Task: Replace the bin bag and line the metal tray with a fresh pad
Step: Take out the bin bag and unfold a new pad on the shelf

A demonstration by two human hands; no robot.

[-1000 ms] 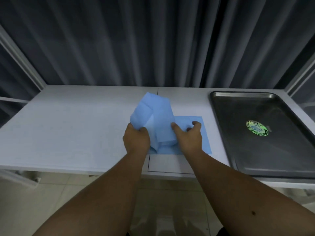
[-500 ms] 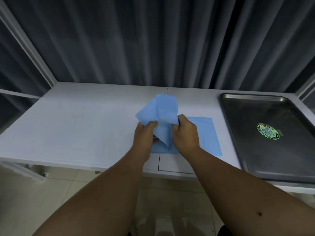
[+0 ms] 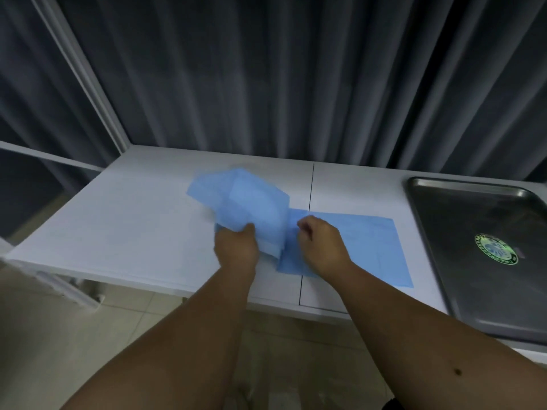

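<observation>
White table: left hand has swung blue pad further left.

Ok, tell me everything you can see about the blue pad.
The blue pad is a thin, soft, light blue sheet, partly unfolded. Its right part lies flat on the white table, left of the metal tray and apart from it. The left hand grips the raised, crumpled left part; the right hand rests curled on the flat part.
</observation>
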